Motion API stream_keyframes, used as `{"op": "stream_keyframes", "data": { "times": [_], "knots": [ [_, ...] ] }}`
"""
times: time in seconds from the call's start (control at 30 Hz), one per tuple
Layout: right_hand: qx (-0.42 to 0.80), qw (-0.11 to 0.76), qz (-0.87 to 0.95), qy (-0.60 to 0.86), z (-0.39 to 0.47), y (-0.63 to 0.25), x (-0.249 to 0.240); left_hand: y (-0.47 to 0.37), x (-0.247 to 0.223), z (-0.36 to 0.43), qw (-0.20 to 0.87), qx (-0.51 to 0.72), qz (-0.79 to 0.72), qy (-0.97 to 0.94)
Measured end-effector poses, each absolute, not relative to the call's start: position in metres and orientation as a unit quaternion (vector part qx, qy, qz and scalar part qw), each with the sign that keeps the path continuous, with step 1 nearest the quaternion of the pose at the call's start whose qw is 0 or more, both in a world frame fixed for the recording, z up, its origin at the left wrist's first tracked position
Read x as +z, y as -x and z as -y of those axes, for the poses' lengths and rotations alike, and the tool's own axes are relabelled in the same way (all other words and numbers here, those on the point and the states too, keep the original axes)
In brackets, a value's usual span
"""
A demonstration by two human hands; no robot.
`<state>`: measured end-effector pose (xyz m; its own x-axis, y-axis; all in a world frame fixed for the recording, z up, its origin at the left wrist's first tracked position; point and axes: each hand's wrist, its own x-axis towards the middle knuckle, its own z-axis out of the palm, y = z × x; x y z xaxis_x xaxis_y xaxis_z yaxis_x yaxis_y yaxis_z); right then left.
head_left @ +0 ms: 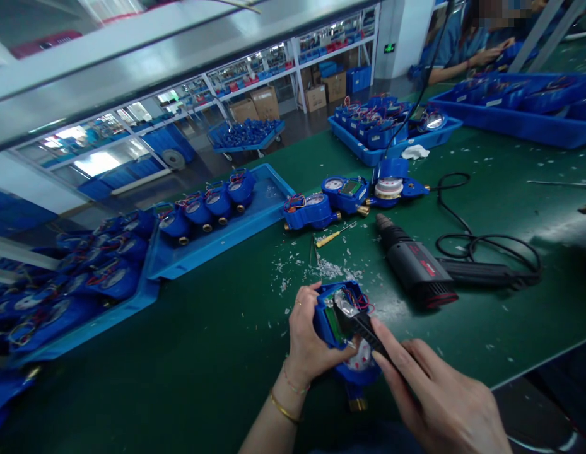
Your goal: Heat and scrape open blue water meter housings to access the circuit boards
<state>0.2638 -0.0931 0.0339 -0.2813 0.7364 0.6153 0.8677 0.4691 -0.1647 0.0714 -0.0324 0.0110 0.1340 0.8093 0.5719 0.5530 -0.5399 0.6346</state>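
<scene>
A blue meter with a green circuit board, red wires and a round dial lies near the table's front edge. My left hand is wrapped round its left side, thumb across the front. Between the thumb and fingers of my right hand is a black-handled tool; its tip reaches into the open housing over the board. White scraps are scattered just beyond the meter, beside a yellow-handled screwdriver. What the tool's tip touches is too small to tell.
A heat gun with a coiled black cable lies at the right. Several blue meters stand in a row behind the scraps. Blue trays of meters line the left and back. Another person's arm shows at the back right.
</scene>
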Motion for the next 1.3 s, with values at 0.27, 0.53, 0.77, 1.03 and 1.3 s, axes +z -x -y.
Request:
{"op": "stream_keyframes", "data": {
  "times": [0.27,0.53,0.77,1.03,1.3],
  "knots": [
    [-0.094,0.312,0.778,0.537,0.098,-0.258,0.024,-0.073,0.011,0.033,0.138,0.473,-0.470,-0.732],
    [-0.070,0.343,0.771,0.532,0.095,-0.254,0.019,-0.074,0.010,0.033,0.139,0.488,-0.473,-0.720],
    [-0.106,0.381,0.711,0.581,0.086,-0.267,0.031,-0.072,0.008,0.040,0.165,0.503,-0.481,-0.699],
    [0.115,0.455,0.718,0.515,0.073,-0.291,0.037,-0.070,0.007,0.038,0.199,0.510,-0.463,-0.697],
    [0.126,0.398,0.759,0.499,0.066,-0.321,0.046,-0.069,0.006,0.033,0.274,0.526,-0.416,-0.689]
  ]
}}
